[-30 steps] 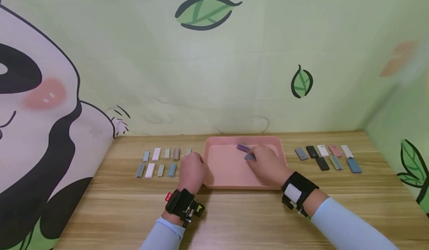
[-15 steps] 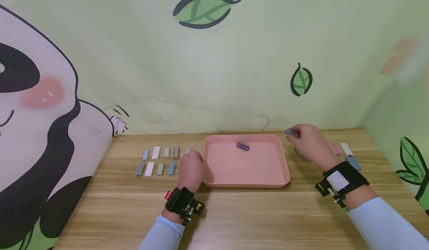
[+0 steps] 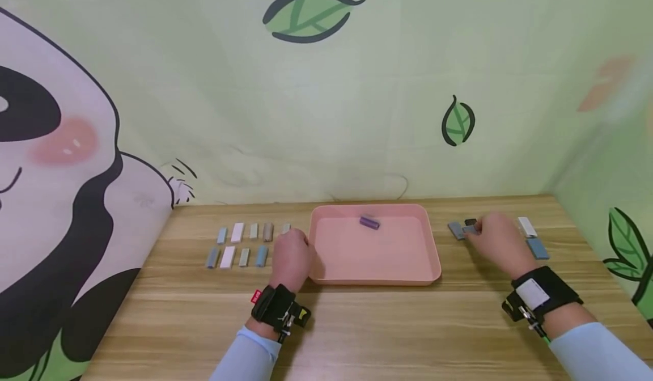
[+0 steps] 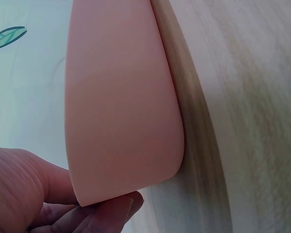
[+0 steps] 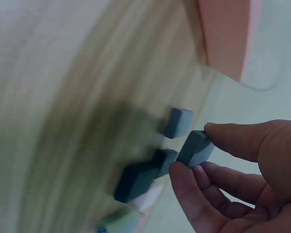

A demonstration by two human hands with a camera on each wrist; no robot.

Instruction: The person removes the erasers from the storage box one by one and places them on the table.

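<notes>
My left hand [image 3: 292,261] grips the left edge of the pink tray [image 3: 374,259]; in the left wrist view its thumb and fingers are around the tray's corner [image 4: 121,111]. A small purple block [image 3: 369,223] lies in the tray near the back wall. To the right of the tray, my right hand [image 3: 500,245] pinches a small blue-grey block [image 5: 195,149] between thumb and fingers, held just above the row of blocks. Beneath and beside it are another blue-grey block [image 3: 456,231] and a dark block [image 5: 135,180]. Other blocks there are hidden by the hand in the head view.
Several small white, grey, blue and brown blocks [image 3: 237,232] stand in two rows left of the tray. A white block [image 3: 527,227] and a blue block [image 3: 538,249] lie at the far right. The wooden table [image 3: 367,330] meets a printed wall cloth [image 3: 357,120] at the back.
My right hand has moved from inside the tray to the blocks on the right, lifting over and lowering there with the blue-grey block. The left hand stays on the tray.
</notes>
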